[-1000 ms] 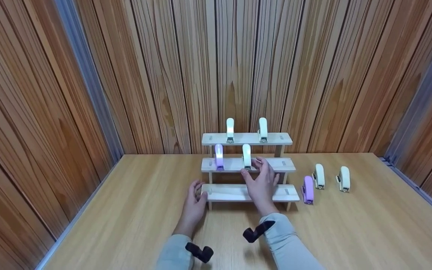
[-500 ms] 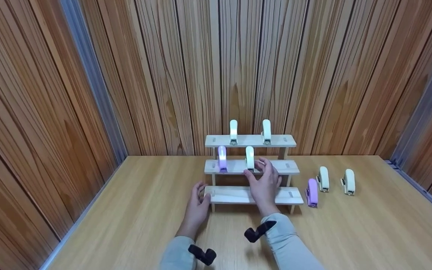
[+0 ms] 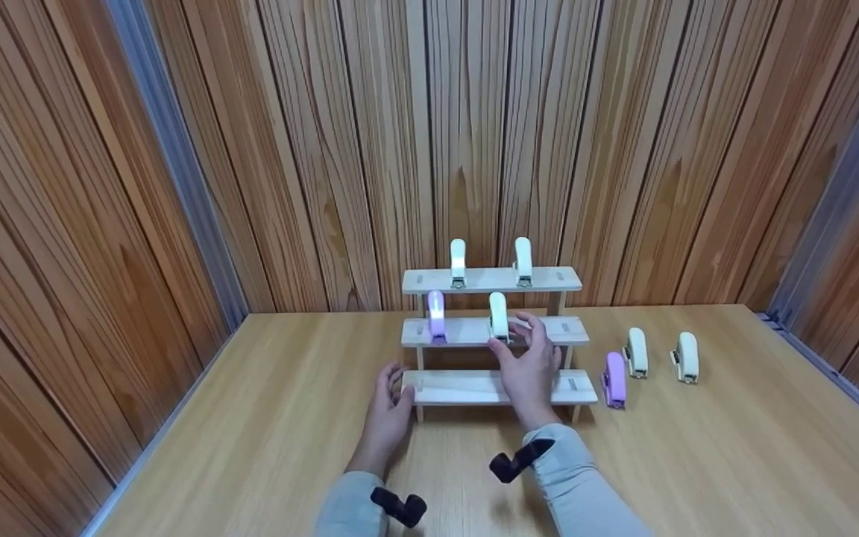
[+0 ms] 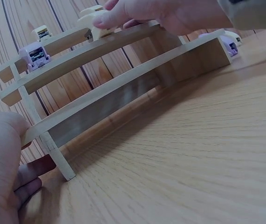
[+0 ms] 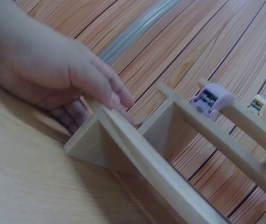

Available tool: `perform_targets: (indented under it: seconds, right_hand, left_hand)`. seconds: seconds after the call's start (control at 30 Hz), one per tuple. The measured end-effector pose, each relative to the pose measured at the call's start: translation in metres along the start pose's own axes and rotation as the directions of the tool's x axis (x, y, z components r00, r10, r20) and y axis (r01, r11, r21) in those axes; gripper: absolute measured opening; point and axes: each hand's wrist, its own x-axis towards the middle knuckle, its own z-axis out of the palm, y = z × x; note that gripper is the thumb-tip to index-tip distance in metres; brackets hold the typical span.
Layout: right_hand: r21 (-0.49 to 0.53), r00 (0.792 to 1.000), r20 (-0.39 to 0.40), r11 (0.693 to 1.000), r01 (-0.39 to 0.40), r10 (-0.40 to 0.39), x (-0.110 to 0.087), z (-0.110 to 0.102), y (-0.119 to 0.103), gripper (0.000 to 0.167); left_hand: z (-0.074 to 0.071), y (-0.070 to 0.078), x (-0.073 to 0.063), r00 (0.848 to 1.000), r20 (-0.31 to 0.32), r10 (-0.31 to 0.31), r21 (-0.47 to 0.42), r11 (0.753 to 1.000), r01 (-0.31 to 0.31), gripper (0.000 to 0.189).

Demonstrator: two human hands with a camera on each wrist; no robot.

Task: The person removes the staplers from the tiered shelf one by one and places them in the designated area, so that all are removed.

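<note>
Wood-panelled walls point(image 3: 370, 149) back our worktop point(image 3: 273, 447). Our right grip point(image 3: 532, 373) pinches a pale stapler point(image 3: 499, 315) on the middle shelf point(image 3: 467, 330) of a rack point(image 3: 467, 386), beside a purple stapler point(image 3: 436, 317); our left grip point(image 3: 386, 418) holds the rack's lower end. Two pale staplers point(image 3: 523, 261) stand on top.

Booth-like workspace: wood-plank walls point(image 3: 370, 149), metal corner strips point(image 3: 176, 149), wooden tabletop point(image 3: 265, 418).
</note>
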Motion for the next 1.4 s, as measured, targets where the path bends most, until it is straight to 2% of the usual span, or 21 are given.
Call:
perform_targets:
  seconds: [0.13,0.2,0.37,0.5,0.7,0.93,1.23,1.4]
  right_hand:
    - [0.036,0.999,-0.026,0.999,0.022,-0.021,-0.002,-0.004,-0.002,0.061]
    - [0.086,1.000,-0.023,0.996,0.012,-0.010,-0.004,-0.006,-0.002,0.061]
    - [0.196,0.998,0.041,0.979,-0.060,0.053,-0.008,-0.014,0.000,0.059]
    - [0.179,0.991,0.081,0.977,-0.119,0.105,-0.008,-0.025,0.004,0.059]
    - [0.126,0.984,0.082,0.977,-0.170,0.161,-0.011,-0.051,0.015,0.061]
    - [0.130,0.984,0.104,0.979,-0.156,0.143,-0.012,-0.079,0.021,0.065]
    - [0.088,0.996,0.042,0.993,-0.083,0.079,-0.011,-0.108,0.027,0.062]
    - [0.080,0.996,0.013,0.992,-0.093,0.092,-0.011,-0.124,0.032,0.061]
  left_hand:
    - [0.001,-0.001,0.001,0.999,-0.017,0.027,-0.002,1.000,-0.027,0.055]
    - [0.002,-0.001,0.001,0.999,-0.022,0.040,-0.007,0.999,-0.040,0.055]
    - [0.001,-0.003,-0.001,0.999,-0.023,0.040,-0.020,0.999,-0.041,0.054]
    - [0.000,-0.003,-0.002,0.999,-0.025,0.033,-0.020,0.999,-0.033,0.054]
    - [0.003,-0.005,-0.004,1.000,-0.006,0.021,-0.010,1.000,-0.021,0.055]
    - [0.005,-0.004,-0.004,1.000,-0.011,0.029,-0.014,0.999,-0.029,0.055]
    - [0.002,0.000,-0.003,0.999,-0.007,0.044,-0.028,0.999,-0.045,0.054]
    - [0.001,0.001,-0.002,1.000,0.005,0.021,-0.021,1.000,-0.021,0.053]
